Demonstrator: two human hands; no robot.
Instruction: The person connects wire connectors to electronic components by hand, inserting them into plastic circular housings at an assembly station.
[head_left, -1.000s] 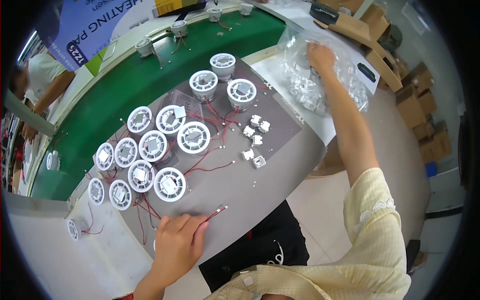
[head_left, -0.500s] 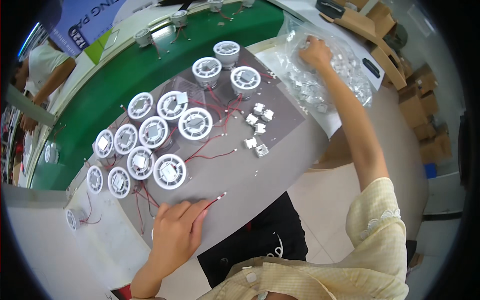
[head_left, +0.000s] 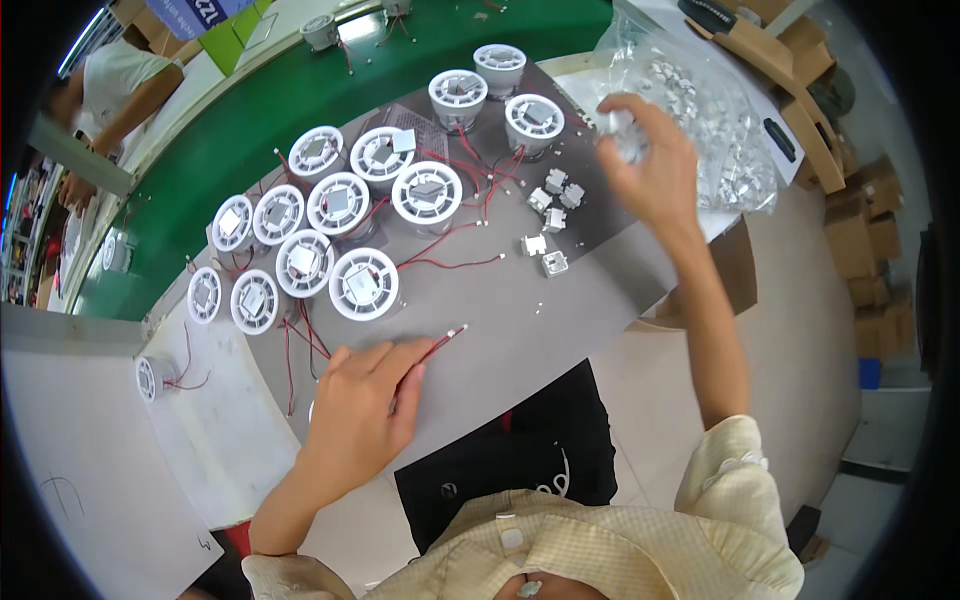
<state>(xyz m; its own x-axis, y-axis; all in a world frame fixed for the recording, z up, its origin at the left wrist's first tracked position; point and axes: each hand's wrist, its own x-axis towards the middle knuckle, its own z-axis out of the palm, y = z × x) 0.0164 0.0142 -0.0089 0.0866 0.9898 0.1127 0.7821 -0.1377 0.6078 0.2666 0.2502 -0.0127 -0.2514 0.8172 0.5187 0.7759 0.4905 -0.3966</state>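
My left hand is closed at the near edge of the grey work surface. Its thumb and forefinger pinch a red-and-black wire with small white ends; a bit of white shows under the palm, mostly hidden. My right hand hovers beside the clear plastic bag of small white parts. Its fingers curl round blurred small white plastic pieces. Several white block-shaped connectors lie loose between the bag and the lamps. White round lamp housings with red and black wires stand in a cluster beyond my left hand.
Behind the lamps runs a green belt carrying more housings. One housing rests apart on a white surface at left. Cardboard boxes are stacked at right. A person sits across the belt at far left.
My right hand has come out of the bag and moved nearer the loose connectors, with whitish pieces in its fingers. My left hand keeps its pinch on the wire. The whole view has shifted.
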